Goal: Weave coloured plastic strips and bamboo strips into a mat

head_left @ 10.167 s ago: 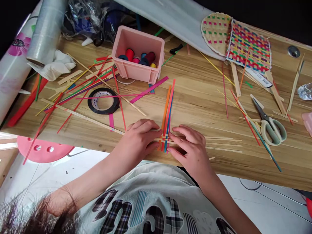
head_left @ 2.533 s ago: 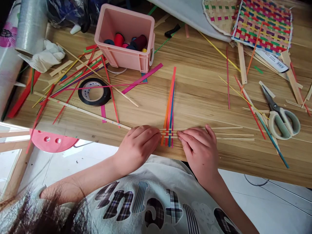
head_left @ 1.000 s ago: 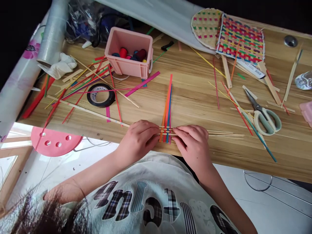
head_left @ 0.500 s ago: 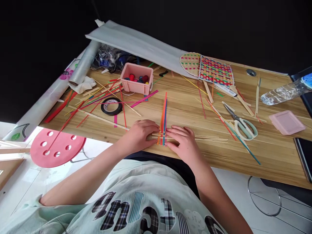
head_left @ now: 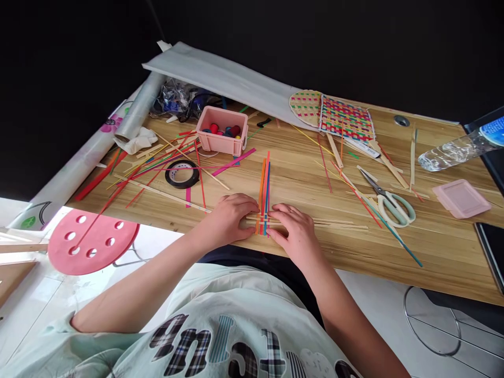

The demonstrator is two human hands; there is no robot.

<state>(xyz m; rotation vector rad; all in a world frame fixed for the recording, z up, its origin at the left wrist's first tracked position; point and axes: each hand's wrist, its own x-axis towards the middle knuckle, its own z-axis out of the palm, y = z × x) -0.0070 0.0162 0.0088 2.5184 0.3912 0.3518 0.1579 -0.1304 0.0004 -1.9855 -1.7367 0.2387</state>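
Observation:
Near the table's front edge, several coloured strips (head_left: 263, 184), orange, red and blue among them, stand lengthwise and cross pale strips (head_left: 331, 224) that run out to the right. My left hand (head_left: 232, 218) rests at the left side of the crossing, thumb and fingers curved round the ends of the pale strips. From the right side, my right hand (head_left: 293, 226) touches the crossing with its thumb and fingertips, its fingers bent and a little apart. The strips' lower ends show between both hands.
Black tape (head_left: 182, 174), a pink box (head_left: 222, 130) of spools and loose strips lie at the left. Scissors (head_left: 388, 202), a pink lid (head_left: 461, 198), a bottle (head_left: 460, 149) and a phone (head_left: 490, 252) are at the right. Woven mats (head_left: 347, 118) lie at the back.
The orange strip's upper end has spread left, away from the red and blue ones. Both hands keep nearly the same place; the view has shifted slightly.

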